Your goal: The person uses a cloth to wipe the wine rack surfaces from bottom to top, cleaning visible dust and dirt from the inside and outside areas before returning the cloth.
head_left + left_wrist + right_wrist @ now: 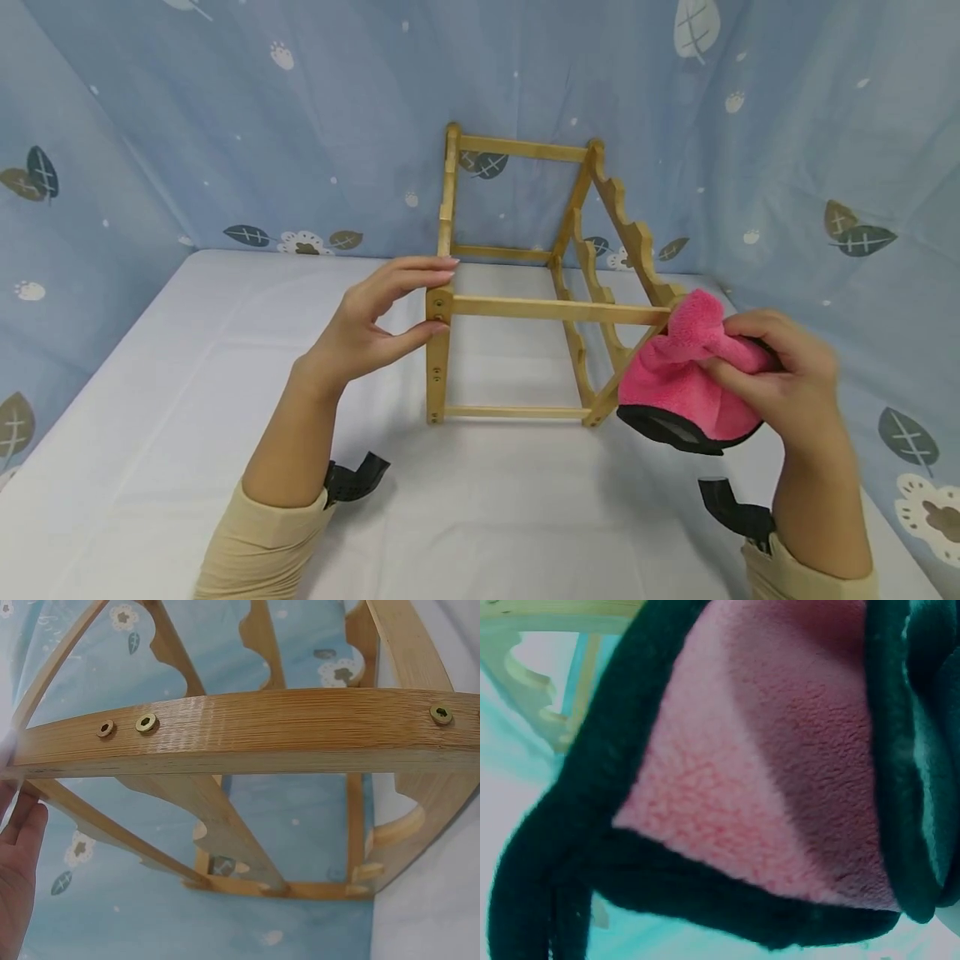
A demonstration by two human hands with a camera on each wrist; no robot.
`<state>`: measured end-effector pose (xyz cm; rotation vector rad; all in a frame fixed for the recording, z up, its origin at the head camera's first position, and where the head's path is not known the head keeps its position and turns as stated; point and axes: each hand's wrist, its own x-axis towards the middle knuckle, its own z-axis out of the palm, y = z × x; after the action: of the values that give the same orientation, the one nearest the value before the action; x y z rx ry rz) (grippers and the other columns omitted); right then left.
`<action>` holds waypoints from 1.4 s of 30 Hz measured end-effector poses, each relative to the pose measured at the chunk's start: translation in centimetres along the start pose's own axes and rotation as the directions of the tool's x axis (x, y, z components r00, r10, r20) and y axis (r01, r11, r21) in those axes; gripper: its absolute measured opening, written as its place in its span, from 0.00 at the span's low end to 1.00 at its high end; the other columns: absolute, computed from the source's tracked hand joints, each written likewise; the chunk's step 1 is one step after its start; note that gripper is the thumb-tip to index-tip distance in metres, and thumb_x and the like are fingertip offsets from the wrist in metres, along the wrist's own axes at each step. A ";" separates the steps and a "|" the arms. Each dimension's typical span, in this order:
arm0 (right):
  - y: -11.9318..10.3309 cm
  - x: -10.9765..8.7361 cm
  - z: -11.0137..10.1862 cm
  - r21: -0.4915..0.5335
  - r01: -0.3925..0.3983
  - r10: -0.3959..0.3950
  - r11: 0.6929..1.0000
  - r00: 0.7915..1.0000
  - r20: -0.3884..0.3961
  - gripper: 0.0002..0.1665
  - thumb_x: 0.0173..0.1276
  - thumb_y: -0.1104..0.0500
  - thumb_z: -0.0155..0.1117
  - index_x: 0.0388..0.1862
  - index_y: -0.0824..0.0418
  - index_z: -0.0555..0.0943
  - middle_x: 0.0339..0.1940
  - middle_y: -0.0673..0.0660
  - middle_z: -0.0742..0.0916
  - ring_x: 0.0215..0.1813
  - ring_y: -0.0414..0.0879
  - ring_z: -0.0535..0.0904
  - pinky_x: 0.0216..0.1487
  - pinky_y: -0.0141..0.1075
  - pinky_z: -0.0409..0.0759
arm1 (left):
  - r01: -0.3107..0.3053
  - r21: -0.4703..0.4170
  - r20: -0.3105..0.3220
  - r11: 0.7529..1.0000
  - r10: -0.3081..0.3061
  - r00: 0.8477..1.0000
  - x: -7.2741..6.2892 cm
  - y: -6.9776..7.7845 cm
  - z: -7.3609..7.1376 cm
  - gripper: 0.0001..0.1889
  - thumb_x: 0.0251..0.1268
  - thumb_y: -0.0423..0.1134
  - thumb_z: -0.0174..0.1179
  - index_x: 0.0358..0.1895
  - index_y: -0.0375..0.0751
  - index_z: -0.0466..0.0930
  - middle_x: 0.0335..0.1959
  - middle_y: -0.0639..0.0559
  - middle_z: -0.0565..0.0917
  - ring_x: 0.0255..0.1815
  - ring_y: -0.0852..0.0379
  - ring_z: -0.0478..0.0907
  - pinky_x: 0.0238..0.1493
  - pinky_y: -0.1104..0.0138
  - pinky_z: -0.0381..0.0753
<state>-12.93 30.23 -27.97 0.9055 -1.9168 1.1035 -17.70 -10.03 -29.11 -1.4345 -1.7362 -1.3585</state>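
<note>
A light wooden rack (555, 311) with scalloped side rails stands in the middle of the head view. At its near left corner my left hand (367, 321) grips the frame between thumb and fingers. In the left wrist view, fingertips (28, 825) show at the left end of a bar with brass-coloured screws (146, 722). My right hand (795, 375) pinches a bunched pink fluffy cloth (693, 367) with black edging. Part of the cloth overlaps the rack's near right corner in the head view, hiding it. Its pink surface (712, 780) and dark border fill most of the right wrist view.
The rack stands on a white-covered table (480, 508). Behind it and at both sides hangs a blue curtain (360, 125) printed with leaves and flowers. Black camera mounts (356, 481) sit on both wrists, beside beige sleeves (262, 542).
</note>
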 end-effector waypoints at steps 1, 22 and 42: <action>0.2 -0.1 0.0 -0.002 -0.006 0.006 1.000 1.000 0.015 0.29 0.51 0.45 0.75 0.28 0.73 0.82 0.30 0.56 0.83 0.38 0.33 0.78 0.40 0.17 0.75 | 0.002 -0.001 0.002 1.000 -0.002 1.000 0.0 0.0 0.0 0.31 0.41 0.13 0.66 0.56 0.24 0.72 0.60 0.42 0.75 0.62 0.51 0.71 0.61 0.61 0.76; 2.6 -3.7 0.4 -0.055 -0.088 0.102 0.995 0.934 0.342 0.18 0.41 0.71 0.78 0.32 0.64 0.82 0.33 0.50 0.82 0.37 0.34 0.76 0.36 0.16 0.75 | 0.017 -0.003 0.005 1.000 -0.017 1.000 0.0 0.2 0.0 0.32 0.39 0.11 0.65 0.55 0.23 0.71 0.59 0.40 0.74 0.62 0.51 0.71 0.63 0.60 0.74; 5.1 -7.8 2.6 -0.231 -0.301 0.379 0.925 0.743 0.552 0.18 0.45 0.69 0.77 0.33 0.52 0.83 0.32 0.44 0.83 0.33 0.32 0.76 0.31 0.24 0.79 | 0.019 -0.019 0.003 1.000 -0.019 1.000 0.1 0.1 0.1 0.31 0.40 0.11 0.65 0.55 0.22 0.71 0.61 0.46 0.74 0.62 0.49 0.72 0.63 0.60 0.74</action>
<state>-14.07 31.50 -37.42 0.9148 -2.7311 0.9437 -17.64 -9.92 -29.05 -1.4342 -1.7473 -1.3877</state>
